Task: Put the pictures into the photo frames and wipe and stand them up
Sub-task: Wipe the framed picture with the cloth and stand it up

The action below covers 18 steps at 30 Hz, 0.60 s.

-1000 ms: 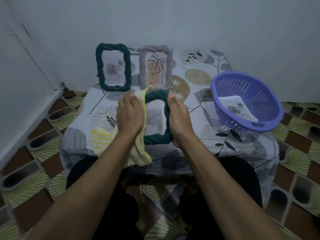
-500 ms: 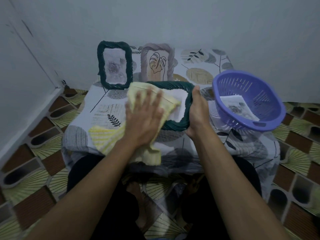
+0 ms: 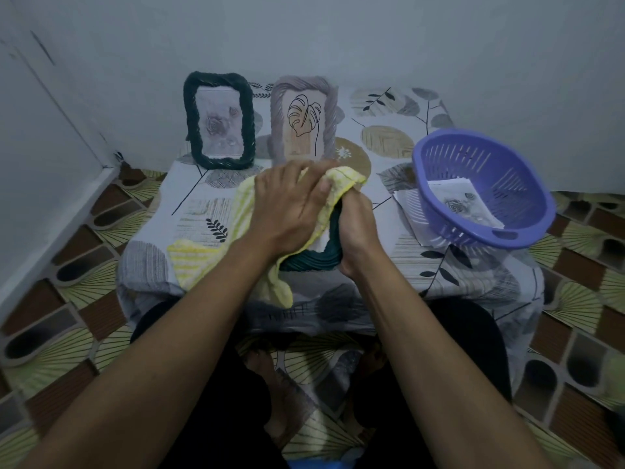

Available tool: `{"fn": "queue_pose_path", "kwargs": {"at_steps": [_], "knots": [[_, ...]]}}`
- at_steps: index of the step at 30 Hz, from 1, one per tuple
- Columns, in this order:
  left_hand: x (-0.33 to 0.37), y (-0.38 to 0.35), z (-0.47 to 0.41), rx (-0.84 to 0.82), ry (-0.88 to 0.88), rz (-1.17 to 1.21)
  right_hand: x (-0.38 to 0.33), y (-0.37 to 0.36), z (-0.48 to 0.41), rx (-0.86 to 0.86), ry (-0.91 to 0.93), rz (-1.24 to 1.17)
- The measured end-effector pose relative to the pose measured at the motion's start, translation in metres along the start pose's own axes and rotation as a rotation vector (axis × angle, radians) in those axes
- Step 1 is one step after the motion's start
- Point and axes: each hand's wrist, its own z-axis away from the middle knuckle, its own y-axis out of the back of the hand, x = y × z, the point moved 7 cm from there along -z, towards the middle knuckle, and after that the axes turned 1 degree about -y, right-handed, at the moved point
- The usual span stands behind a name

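Dim bluish light, plain pale walls [image 3: 338, 35] meeting in a corner at ten o'clock, brown-and-green fan-patterned floor tiles [image 3: 67, 333] at eight and four o'clock, and a table [image 3: 145, 265] under leaf-printed cloth [image 3: 389, 106] toward twelve.

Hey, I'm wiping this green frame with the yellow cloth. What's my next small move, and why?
Probably draw the yellow cloth down over the front of the green frame. Your left hand holds it on the upper part only, the lower glass shows bare, and your right hand grips the frame's edge. Standing it by the grey frame comes after.
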Motion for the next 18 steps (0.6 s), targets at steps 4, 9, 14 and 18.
{"fn": "queue_pose_path", "kwargs": {"at_steps": [4,9,14,18], "knots": [[-0.034,0.004,-0.006,0.031,0.18,0.054,-0.007,0.002,0.001,0.013,0.04,0.034],[-0.073,-0.011,0.018,-0.017,0.454,0.244,-0.012,0.017,-0.001,0.114,0.072,-0.059],[-0.036,-0.032,0.045,-0.162,0.403,0.115,0.001,0.018,0.0,0.185,0.064,-0.175],[0.008,-0.031,0.05,-0.186,0.121,0.057,0.012,0.008,0.001,0.168,0.037,-0.127]]}}
